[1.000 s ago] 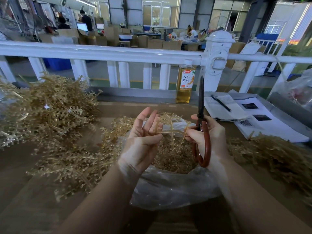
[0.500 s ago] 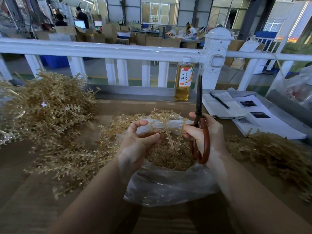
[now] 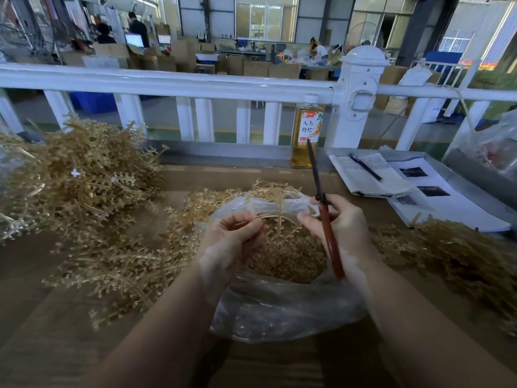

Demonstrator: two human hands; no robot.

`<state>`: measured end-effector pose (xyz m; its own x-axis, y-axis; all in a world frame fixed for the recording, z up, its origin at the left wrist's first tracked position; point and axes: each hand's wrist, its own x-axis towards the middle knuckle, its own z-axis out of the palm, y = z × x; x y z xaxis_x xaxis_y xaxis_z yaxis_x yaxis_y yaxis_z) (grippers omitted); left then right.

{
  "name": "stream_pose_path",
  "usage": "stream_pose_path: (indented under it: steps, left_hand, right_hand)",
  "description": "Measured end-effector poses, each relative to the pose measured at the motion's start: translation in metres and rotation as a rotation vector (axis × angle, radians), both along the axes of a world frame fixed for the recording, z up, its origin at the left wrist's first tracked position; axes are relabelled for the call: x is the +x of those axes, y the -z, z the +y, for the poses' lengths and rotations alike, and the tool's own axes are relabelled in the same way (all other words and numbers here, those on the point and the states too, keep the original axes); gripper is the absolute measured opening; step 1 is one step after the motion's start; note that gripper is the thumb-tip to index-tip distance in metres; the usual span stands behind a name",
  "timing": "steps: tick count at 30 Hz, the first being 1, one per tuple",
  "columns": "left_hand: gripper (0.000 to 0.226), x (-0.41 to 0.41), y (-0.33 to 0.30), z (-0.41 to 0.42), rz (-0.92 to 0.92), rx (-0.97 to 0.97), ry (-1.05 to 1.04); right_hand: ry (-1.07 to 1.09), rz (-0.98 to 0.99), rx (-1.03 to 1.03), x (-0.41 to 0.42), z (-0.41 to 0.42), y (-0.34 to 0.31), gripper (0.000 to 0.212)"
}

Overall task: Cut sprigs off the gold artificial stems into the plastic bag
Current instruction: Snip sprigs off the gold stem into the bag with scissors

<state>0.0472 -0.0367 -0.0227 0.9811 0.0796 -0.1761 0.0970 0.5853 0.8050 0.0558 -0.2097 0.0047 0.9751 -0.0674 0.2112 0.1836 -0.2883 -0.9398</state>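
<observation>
Over the open clear plastic bag, which holds a heap of cut gold sprigs, both hands meet. My left hand pinches one end of a thin gold stem that arcs across the bag mouth. My right hand grips red-handled scissors, blades closed and pointing up and away. The right fingertips also touch the stem's other end.
Piles of gold stems lie at the left, in front of the bag at the left and at the right. A tea bottle, a notebook with pen and papers sit beyond. A white railing bounds the table.
My left hand has curled from spread fingers to a pinch on the stem and dropped lower over the bag. The scissors have tilted, with the blade tip leaning left.
</observation>
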Motion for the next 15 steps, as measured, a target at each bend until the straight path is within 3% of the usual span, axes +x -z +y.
stream_pose_path:
  steps: [5, 12, 15]
  left_hand:
    - [0.026, 0.002, 0.005, -0.005, -0.014, 0.066, -0.129]
    - [0.024, 0.002, 0.01, -0.006, -0.072, 0.105, -0.149]
    - [0.034, 0.003, 0.011, -0.005, -0.052, 0.09, -0.169]
  right_hand:
    - [-0.023, -0.096, -0.357, -0.011, 0.001, 0.002, 0.016]
    - [-0.145, -0.134, -0.658, -0.027, 0.008, 0.006, 0.02]
    - [-0.176, -0.108, -0.688, -0.025, 0.009, 0.01, 0.027]
